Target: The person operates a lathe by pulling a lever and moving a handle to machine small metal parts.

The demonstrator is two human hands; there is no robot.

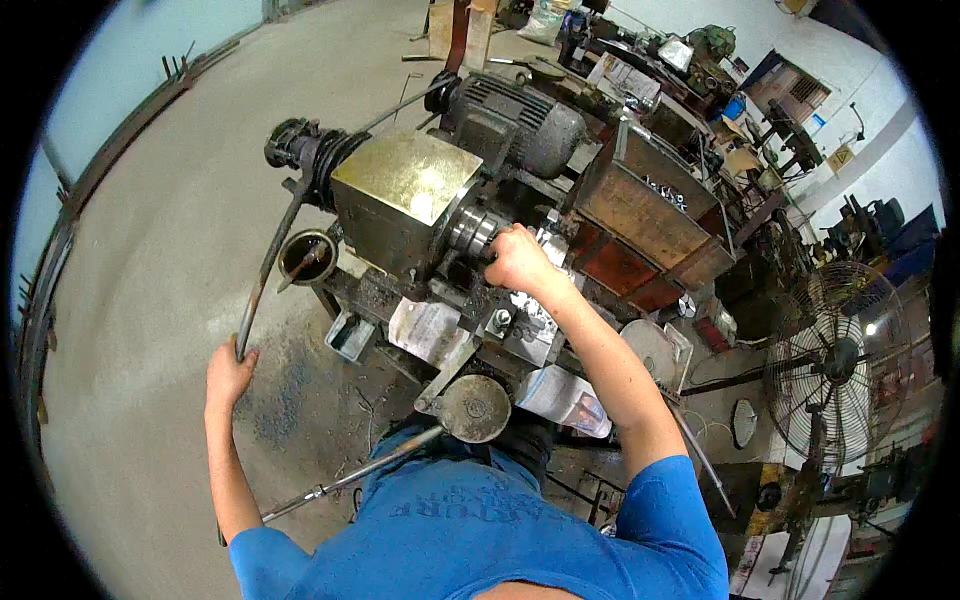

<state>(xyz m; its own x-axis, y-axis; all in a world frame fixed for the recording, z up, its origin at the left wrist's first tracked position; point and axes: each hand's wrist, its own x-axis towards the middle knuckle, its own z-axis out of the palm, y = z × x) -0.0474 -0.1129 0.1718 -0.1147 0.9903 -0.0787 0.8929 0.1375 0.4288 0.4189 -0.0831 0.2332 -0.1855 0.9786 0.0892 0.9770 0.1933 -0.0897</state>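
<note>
My left hand [229, 376] is wrapped round the lower end of a long metal lever [268, 255]. The lever rises to the black ringed end of the lathe's spindle [330, 163]. My right hand [520, 264] is closed at the front of the shiny chuck [474, 231], its fingers curled. Whatever lies in those fingers is hidden by the hand. Between the chuck and the spindle's rear end sits the boxy headstock [395, 190] with a worn yellowish top.
A motor [525, 125] sits behind the headstock. To its right stands a rusty metal bin [640, 200] with small metal parts. Near my body are a round plate [476, 408] and a long rod [350, 478]. A caged fan [840, 355] stands at right.
</note>
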